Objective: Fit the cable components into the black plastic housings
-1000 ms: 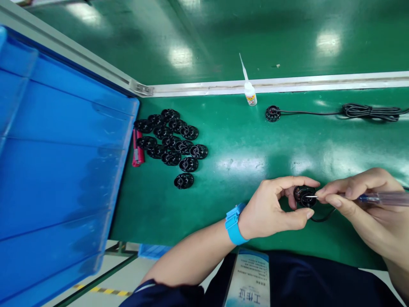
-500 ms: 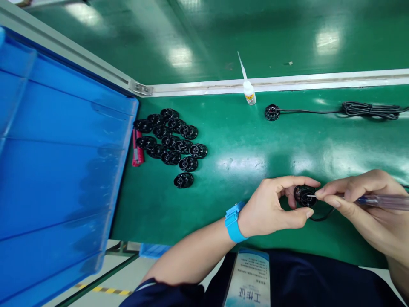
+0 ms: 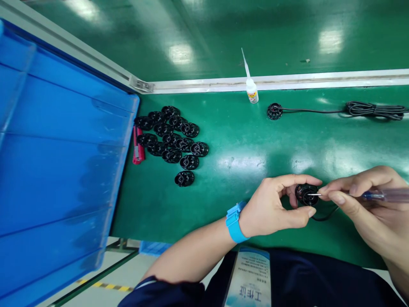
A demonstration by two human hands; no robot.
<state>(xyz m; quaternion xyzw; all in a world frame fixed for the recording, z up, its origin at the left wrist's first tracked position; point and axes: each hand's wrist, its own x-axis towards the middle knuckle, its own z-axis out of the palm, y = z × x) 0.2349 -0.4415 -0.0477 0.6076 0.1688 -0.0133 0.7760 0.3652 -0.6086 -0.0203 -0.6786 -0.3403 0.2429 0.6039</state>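
My left hand (image 3: 275, 204), with a blue band on its wrist, grips a round black plastic part (image 3: 306, 195) between thumb and fingers. A black cable (image 3: 326, 216) runs from that part toward the right. In my right hand (image 3: 367, 204) is a screwdriver (image 3: 388, 195) with a clear handle, held almost level. Its thin metal shaft points left, and the tip reaches into the middle of the black part. Whether the tip touches anything inside cannot be made out.
Several similar black parts (image 3: 172, 138) cluster at the left, beside a red box cutter (image 3: 138, 147) and a large blue bin (image 3: 64, 170). Toward the back stand a small white bottle (image 3: 252, 91) with a long nozzle and another black part (image 3: 275, 111) wired to a coiled cable (image 3: 373, 110).
The whole view has shifted slightly. My left hand keeps its hold on the black part; the fingers of my right hand have shifted a little on the screwdriver, whose tip stays at the part.
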